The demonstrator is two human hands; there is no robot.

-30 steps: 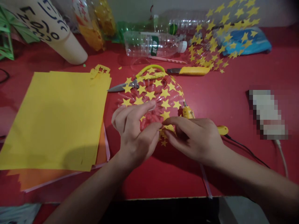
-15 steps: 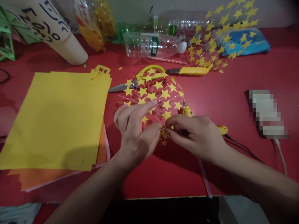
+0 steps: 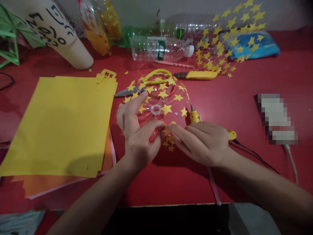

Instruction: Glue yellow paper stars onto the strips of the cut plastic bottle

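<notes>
A clear plastic piece (image 3: pixel 156 109), apparently cut from a bottle, has a ring-like hub and spreads outward with yellow paper stars stuck over it. My left hand (image 3: pixel 139 135) grips its near edge between thumb and finger, with the index finger reaching over the top. At that same edge my right hand (image 3: pixel 204 142) pinches a yellow star (image 3: pixel 167 128), mostly covered by fingertips. Several loose small stars (image 3: pixel 168 142) lie just below. Scissors (image 3: pixel 127 92) rest behind and partly under the plastic. A yellow glue gun (image 3: pixel 195 116) is partly hidden by my right hand.
Yellow paper sheets (image 3: pixel 61 127) are stacked at left. Behind stand a cup (image 3: pixel 80 54), a lying bottle (image 3: pixel 144 49), a yellow utility knife (image 3: pixel 201 75) and another star-covered plastic piece (image 3: pixel 220 49). A blurred device (image 3: pixel 278 117) with a cable lies at right.
The plastic piece has tilted, so its hub now shows. My left index finger has shifted left and up, and my right hand has turned and moved slightly left.
</notes>
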